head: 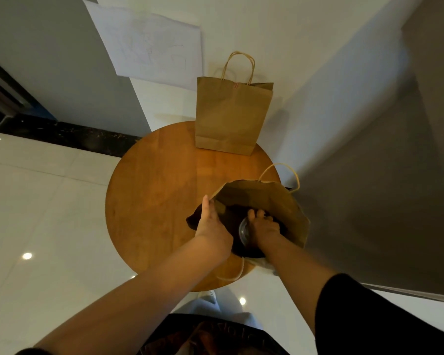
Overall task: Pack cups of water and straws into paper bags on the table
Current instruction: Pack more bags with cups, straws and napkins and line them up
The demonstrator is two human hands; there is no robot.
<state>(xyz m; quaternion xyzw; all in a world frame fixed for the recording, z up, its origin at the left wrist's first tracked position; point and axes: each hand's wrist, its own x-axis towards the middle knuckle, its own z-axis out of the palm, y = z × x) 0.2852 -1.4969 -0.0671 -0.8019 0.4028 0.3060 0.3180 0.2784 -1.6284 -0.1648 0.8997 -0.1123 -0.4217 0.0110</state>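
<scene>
Right hand (263,228) is down inside the near bag (272,198), fingers curled round a clear cup (244,231) — the cup sits low in the bag's mouth, going in or just set down. Left hand (210,221) pinches the bag's left rim, holding it wide. At the far edge of the table (151,188) the second bag (231,116) stands upright, mouth out of sight — filled or not, I can't tell. No straws visible anywhere. Judging by this, the packing is partway at best, with straws still to go in.

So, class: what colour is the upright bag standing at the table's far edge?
Plain brown kraft paper bag, clearest in the head view.
</scene>
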